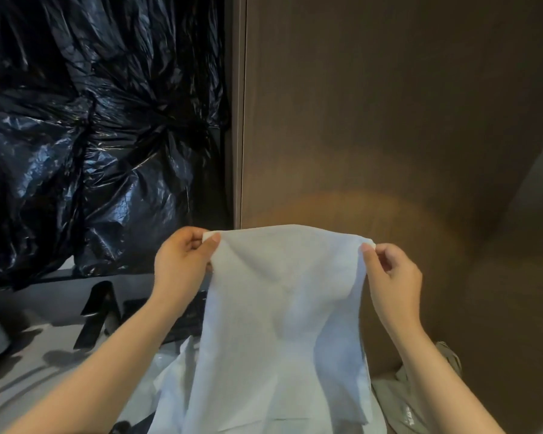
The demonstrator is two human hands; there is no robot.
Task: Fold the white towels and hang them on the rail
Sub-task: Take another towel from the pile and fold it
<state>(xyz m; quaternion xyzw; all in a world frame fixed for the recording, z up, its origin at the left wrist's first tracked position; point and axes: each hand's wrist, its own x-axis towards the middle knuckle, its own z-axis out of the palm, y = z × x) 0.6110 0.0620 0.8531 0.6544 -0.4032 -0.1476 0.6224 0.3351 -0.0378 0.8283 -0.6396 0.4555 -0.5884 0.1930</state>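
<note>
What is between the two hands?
In the head view, the white towel spans the gap: the left hand pinches one top corner, the right hand the other.

White towel (282, 308), held up by its two top corners, left hand (182, 261) and right hand (392, 274) each pinching one; black plastic sheeting (91, 136) behind left, brown panel (389, 120) behind right.

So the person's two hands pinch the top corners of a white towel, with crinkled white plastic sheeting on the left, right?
Not quite: the head view shows the plastic sheeting is black, not white. The left hand and right hand do pinch the white towel by its top corners.
</note>
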